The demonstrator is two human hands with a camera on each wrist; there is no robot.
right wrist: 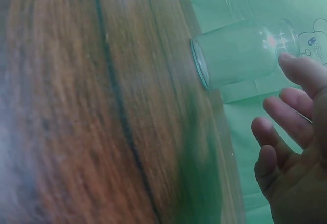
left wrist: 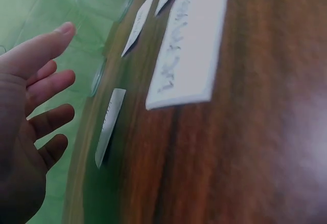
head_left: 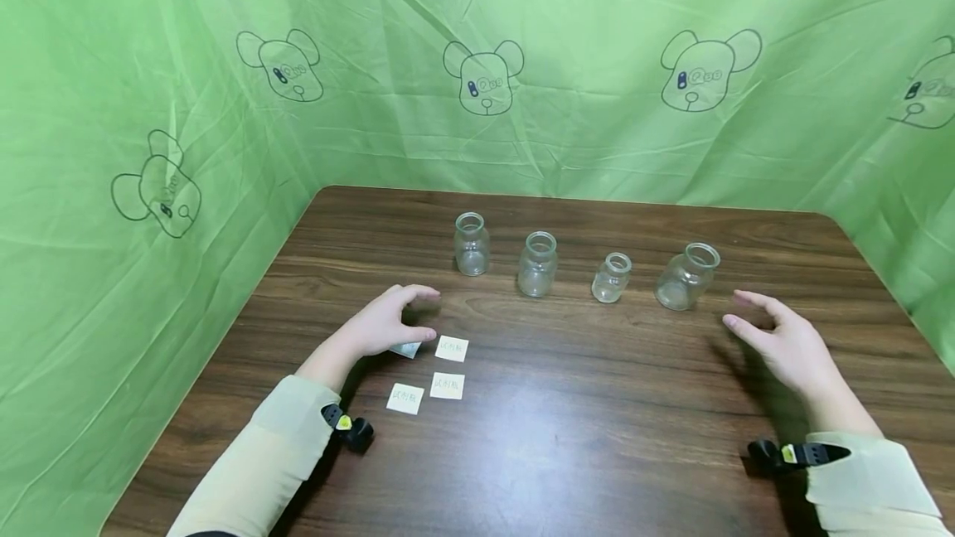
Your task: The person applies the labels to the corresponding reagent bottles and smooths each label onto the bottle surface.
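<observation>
My left hand (head_left: pixel 384 323) hovers over the left part of the table with fingers loosely bent and nothing in its grasp. Several white paper labels with handwriting lie by it: one label (head_left: pixel 406 350) is partly hidden under the hand, another label (head_left: pixel 451 349) is just right of the thumb, and two more, a label (head_left: pixel 447 386) and a label (head_left: pixel 405 399), lie nearer me. On the right, my empty right hand (head_left: pixel 787 344) is held above the table, thumb and fingers apart. Closest to it stands a wide glass jar (head_left: pixel 685 278), a short gap from the fingertips.
Three other lidless glass jars stand in the row: a small jar (head_left: pixel 612 278), a middle jar (head_left: pixel 537 265) and a left jar (head_left: pixel 472 245). A green curtain (head_left: pixel 567 139) with bear drawings hangs behind and beside the wooden table (head_left: pixel 567 437).
</observation>
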